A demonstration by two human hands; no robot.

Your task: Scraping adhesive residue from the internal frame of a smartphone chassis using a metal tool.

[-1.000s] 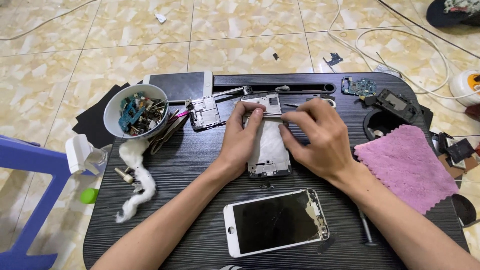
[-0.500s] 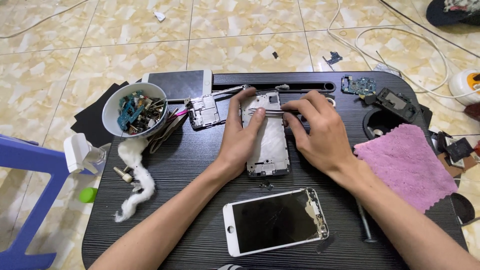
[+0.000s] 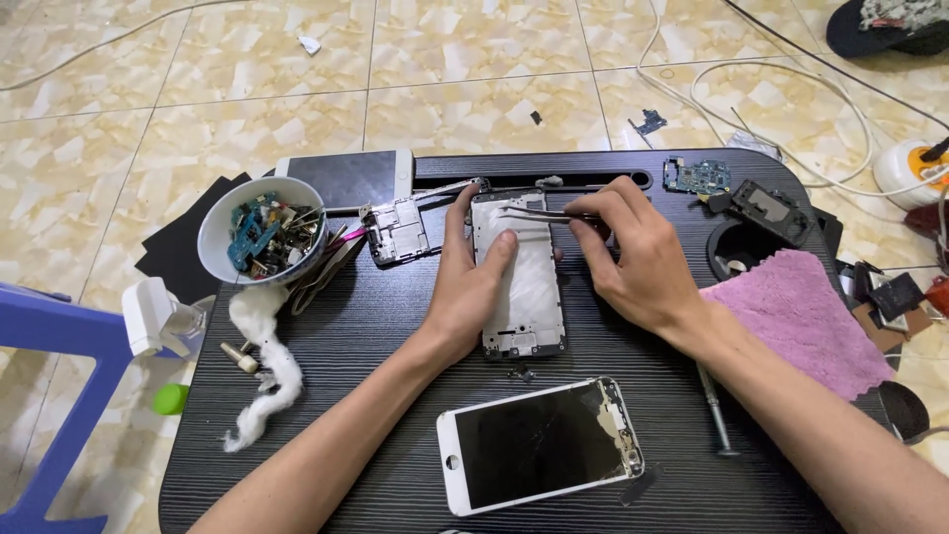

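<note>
- The phone frame [image 3: 521, 287] lies flat in the middle of the black table [image 3: 395, 415], stripped — its screen [image 3: 542, 445] is already off and sits face up just below it, glass cracked at the right end.
- The left hand [image 3: 473, 287] pins the frame down, fingers spread flat, thumb along its left edge.
- The right hand [image 3: 638, 257] pinches thin metal tweezers [image 3: 534, 213], tips at the frame's upper end; whether they hold anything is too small to tell.
- Much seems done: a bare metal plate [image 3: 397, 232] lies beside the frame, and a white bowl [image 3: 260, 229] holds loose parts, blue and metallic.
- What is left looks like fine work at the top of the frame, I judge.
- Textures — grained dark tabletop, a fluffy pink cloth [image 3: 806, 316] on the right, a ragged wad of cotton [image 3: 262, 366] on the left, a slim screwdriver [image 3: 714, 420] by the right forearm.
- A small green circuit board [image 3: 697, 176] rests at the far edge; another phone [image 3: 346, 178] lies behind the bowl.
</note>
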